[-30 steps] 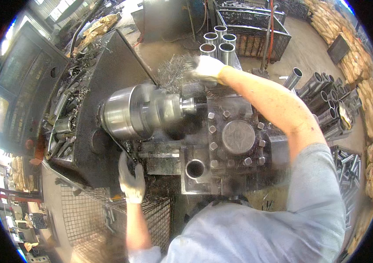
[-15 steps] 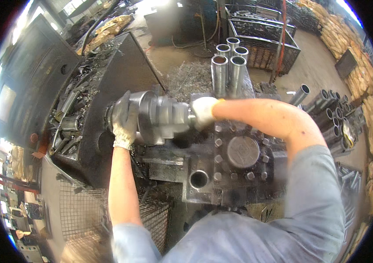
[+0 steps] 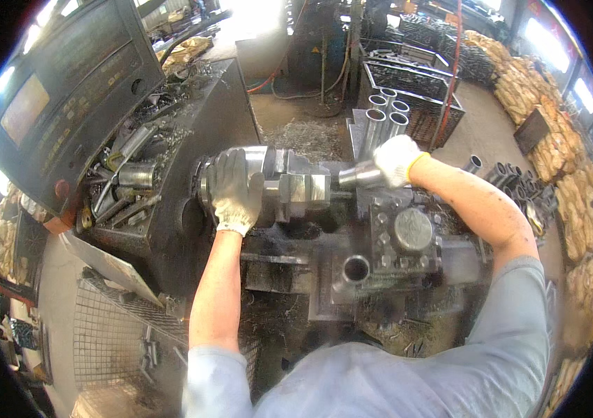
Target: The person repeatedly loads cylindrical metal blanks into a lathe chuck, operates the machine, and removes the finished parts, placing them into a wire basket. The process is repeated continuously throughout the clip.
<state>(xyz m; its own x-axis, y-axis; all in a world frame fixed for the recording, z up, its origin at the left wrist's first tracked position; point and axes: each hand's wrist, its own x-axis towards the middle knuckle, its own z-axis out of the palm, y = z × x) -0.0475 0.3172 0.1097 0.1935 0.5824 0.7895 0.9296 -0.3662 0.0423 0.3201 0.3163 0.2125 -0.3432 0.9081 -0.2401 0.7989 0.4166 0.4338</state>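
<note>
My left hand point(image 3: 236, 189), in a white glove with darkened fingers, lies flat with fingers stretched over the rim of a lathe chuck point(image 3: 302, 189). The chuck's stepped metal jaws look sharp. To the right of the jaws, my right hand point(image 3: 398, 160), gloved in white with a yellow cuff, is closed around a short shiny metal tube point(image 3: 358, 175). The tube lies roughly level, its left end close to the jaws; a small gap seems to part them. Behind my right hand several similar tubes point(image 3: 374, 131) stand upright in a cluster.
A bolted tool post point(image 3: 413, 231) sits right of the chuck, beside a block with a round hole point(image 3: 356, 269). Tools and chips cover the headstock top point(image 3: 136, 174). More tubes point(image 3: 509, 175) stand at right. A metal crate point(image 3: 415, 94) and stacked sacks point(image 3: 554, 153) are farther back.
My right hand has moved right, away from the chuck, and the tube in it now shows. The chuck jaws, blurred before, are now sharp. The whole view has shifted.
</note>
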